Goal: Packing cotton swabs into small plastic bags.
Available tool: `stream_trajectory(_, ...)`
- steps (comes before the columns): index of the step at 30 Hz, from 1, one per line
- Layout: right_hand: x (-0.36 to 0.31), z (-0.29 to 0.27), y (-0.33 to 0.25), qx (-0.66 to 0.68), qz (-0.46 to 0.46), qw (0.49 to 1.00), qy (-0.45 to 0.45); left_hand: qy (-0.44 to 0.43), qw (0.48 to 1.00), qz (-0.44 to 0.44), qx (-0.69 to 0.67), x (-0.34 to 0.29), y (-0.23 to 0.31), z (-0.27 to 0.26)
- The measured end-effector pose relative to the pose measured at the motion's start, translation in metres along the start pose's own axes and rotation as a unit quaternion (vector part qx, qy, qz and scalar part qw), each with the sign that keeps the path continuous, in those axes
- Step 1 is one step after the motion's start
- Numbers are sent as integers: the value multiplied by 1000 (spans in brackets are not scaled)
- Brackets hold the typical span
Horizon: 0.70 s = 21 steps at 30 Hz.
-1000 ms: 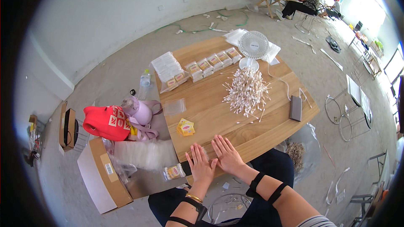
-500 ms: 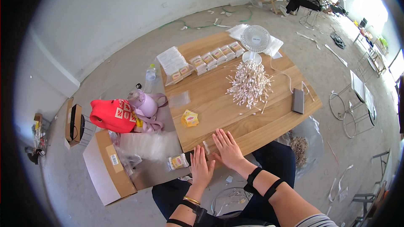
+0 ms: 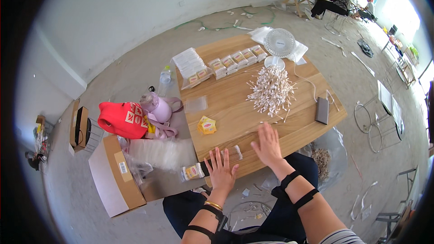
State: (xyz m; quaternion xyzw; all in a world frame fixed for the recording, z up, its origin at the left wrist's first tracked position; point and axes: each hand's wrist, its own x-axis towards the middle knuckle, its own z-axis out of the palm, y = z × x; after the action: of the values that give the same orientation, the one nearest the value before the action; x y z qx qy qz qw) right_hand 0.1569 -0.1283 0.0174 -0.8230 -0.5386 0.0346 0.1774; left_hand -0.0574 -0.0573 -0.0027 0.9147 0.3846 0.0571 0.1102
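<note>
My left hand (image 3: 221, 175) lies at the table's near edge with its fingers spread. Its fingertips are beside a flat row of cotton swabs (image 3: 233, 153); whether they touch is hard to tell. To its left is a small filled packet of swabs (image 3: 193, 172) with a yellow label. My right hand (image 3: 269, 145) is held open over the wood, holding nothing, to the right of the row. Beyond its fingers a big loose heap of cotton swabs (image 3: 271, 91) covers part of the tabletop. Yellow cards (image 3: 207, 125) and clear plastic sleeves (image 3: 195, 103) lie farther left.
A white fan (image 3: 279, 44) stands behind the heap, beside a line of filled packets (image 3: 238, 60) and a bagged stack (image 3: 189, 65). A grey power bank (image 3: 322, 110) sits at right on the wooden table (image 3: 298, 131). A cardboard box (image 3: 118, 176) and red bag (image 3: 123, 120) are left.
My right hand has left the row of swabs and moved right and away from me, toward the heap. My left hand's fingers have spread, and more of the row now shows.
</note>
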Motion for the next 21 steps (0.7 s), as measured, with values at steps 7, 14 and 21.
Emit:
stream_trajectory(7,-17,2,-31,50,-99,993,-27,15,997,-3,-81,-2,-10,1)
stream_trajectory(14,-20,38,-59,-46,-154,986,-48,17,1000,-4,5,2,-15,6)
stream_trajectory(21,-23,43,-64,-26,-145,989,-36,8,1000,-13,-19,-2,-17,3)
